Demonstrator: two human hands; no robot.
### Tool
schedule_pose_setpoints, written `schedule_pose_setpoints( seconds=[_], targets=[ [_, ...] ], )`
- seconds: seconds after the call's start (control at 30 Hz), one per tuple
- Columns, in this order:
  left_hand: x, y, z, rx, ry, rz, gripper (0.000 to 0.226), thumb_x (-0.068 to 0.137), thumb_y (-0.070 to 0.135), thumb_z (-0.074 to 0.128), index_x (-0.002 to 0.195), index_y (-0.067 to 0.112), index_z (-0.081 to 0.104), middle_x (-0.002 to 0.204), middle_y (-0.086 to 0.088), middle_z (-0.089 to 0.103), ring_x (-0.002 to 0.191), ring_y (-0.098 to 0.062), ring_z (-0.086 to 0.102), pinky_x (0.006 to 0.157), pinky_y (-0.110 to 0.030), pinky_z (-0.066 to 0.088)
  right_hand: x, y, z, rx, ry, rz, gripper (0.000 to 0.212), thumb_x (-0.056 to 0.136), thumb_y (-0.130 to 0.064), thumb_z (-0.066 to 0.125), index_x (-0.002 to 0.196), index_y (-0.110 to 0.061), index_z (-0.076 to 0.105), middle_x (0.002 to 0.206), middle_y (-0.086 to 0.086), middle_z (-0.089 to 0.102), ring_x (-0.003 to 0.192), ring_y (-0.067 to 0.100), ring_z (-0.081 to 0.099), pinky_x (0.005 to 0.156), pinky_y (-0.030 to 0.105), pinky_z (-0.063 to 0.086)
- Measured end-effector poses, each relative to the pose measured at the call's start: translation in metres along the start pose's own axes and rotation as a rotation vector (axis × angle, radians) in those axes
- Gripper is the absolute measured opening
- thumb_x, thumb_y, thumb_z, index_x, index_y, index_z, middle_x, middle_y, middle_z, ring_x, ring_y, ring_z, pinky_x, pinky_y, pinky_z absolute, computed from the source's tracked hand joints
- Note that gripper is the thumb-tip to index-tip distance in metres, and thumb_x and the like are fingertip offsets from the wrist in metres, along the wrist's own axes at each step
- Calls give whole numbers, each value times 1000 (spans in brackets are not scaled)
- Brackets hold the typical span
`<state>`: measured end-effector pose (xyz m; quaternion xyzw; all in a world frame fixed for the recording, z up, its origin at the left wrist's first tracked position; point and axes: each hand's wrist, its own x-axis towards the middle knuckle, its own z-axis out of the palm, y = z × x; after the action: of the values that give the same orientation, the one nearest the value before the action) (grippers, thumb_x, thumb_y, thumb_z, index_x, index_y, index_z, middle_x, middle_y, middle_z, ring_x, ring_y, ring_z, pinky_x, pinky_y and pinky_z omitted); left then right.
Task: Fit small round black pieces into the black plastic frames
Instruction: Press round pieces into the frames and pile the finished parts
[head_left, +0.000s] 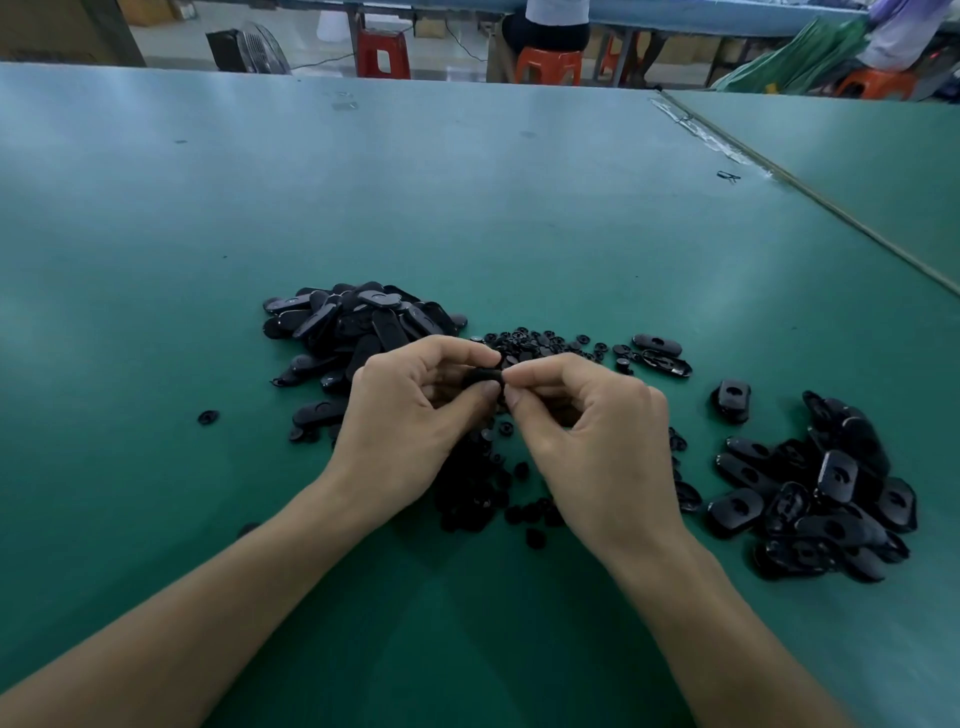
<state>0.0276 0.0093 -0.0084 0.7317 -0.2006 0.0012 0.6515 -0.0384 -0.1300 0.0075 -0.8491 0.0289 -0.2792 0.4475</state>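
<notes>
Your left hand (415, 410) pinches a black frame (480, 375) over the loose round pieces (524, 345); your right hand (587, 421) pinches at its end, apparently seating 1 piece. Next, likely press it home squarely.

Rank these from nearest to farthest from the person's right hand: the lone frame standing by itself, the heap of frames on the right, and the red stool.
From the right hand:
1. Lone frame, just to its right on the table.
2. Heap of frames, farther right, toward the table's near edge.
3. Red stool, far beyond the table, on the floor.
</notes>
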Motion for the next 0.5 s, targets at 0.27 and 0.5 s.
schedule_pose_setpoints(
  seconds=[0.27, 0.5],
  targets=[
    [-2, 1, -2, -106, -83, -1, 27, 87, -1, 73, 99, 23, 72, 87, -6, 76, 72, -16, 71, 68, -26, 60, 7, 10, -8, 94, -167, 100, 25, 87, -11, 75, 109, -23, 77, 94, -17, 75, 90, -6, 68, 80, 8, 49],
    [-2, 2, -3, -161, -75, -26, 24, 75, 16, 78, 99, 17, 73, 85, -10, 76, 71, -18, 72, 68, -25, 60, 10, 14, -13, 165, -189, 129, 19, 87, -11, 76, 103, -23, 78, 91, -13, 77, 87, -2, 71, 82, 18, 55]
  ],
)
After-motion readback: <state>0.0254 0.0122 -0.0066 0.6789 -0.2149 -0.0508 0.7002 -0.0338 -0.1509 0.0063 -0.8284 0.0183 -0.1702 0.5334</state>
